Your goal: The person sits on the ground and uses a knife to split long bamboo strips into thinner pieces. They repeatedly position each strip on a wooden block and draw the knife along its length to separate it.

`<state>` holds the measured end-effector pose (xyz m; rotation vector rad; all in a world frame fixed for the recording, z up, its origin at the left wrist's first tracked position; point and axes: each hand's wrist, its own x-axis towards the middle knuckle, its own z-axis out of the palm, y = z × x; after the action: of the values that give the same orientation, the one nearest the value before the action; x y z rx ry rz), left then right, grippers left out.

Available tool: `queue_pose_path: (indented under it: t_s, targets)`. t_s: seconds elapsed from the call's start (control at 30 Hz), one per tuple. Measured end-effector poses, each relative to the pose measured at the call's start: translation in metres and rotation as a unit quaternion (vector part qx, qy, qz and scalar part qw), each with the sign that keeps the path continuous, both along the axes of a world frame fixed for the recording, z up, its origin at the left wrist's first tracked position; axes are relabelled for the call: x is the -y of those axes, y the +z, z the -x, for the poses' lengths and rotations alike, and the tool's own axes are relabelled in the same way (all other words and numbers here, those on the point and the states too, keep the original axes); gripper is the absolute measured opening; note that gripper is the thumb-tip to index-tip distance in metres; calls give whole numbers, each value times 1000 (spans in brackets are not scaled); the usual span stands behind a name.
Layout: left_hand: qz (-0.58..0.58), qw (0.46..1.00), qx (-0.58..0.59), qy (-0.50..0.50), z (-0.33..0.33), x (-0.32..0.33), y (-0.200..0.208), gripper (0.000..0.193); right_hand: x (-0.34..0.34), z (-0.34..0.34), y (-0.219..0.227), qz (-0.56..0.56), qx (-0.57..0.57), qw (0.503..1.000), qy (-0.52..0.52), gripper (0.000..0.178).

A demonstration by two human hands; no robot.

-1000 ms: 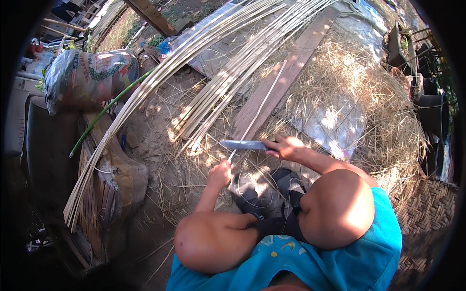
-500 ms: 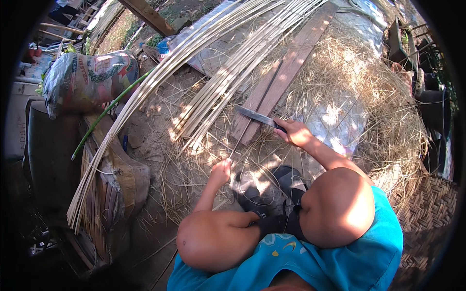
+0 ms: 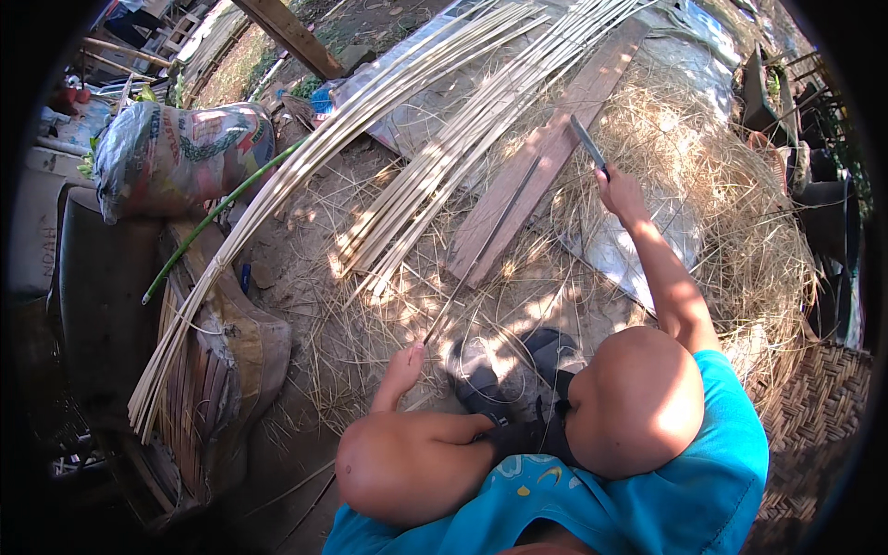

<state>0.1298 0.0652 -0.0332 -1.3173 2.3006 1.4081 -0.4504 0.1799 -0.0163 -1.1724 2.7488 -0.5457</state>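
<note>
My left hand (image 3: 402, 368) is closed on one end of a thin, dark strip (image 3: 492, 238), perhaps split bamboo, beside my left knee. The strip slants up and away from it, its far part lying along a brown wooden plank (image 3: 592, 88). In my closed right hand (image 3: 622, 195) is a knife (image 3: 587, 143) with a dark handle and a straight grey blade. The blade points up and left over the plank's right edge, apart from the strip. A bundle of pale split strips (image 3: 435, 180) lies left of the plank.
Another long pale bundle (image 3: 250, 217), tied near its lower end, rests across a worn wooden block (image 3: 259, 324) at the left. A green stalk (image 3: 208, 222) and a stuffed sack (image 3: 185, 153) are beside it. Curly shavings (image 3: 721, 176) heap up at the right, near a woven mat (image 3: 819, 398).
My right hand has carried the knife up and right, away from the strip. My left hand has drawn back slightly toward me, and the strip has slid down along the plank with it.
</note>
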Motion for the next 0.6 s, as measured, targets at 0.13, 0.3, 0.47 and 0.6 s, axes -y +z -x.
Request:
queue_pose_path:
  t_s: [0.13,0.3,0.47,0.6]
  targets:
    - [64,998,12,9,13,-3,-5,45,1,-69,27,0,109,990,85,40]
    - [223,971,61,-58,80,-6,6,37,-30,-198,15,-52,145,929,337,49]
    - [230,965,81,-98,71,-2,31,31,-11,-105,-3,-22,55,978,198,47]
    - [214,967,125,-58,71,0,39,37,-9,-49,4,-15,42,997,70,44]
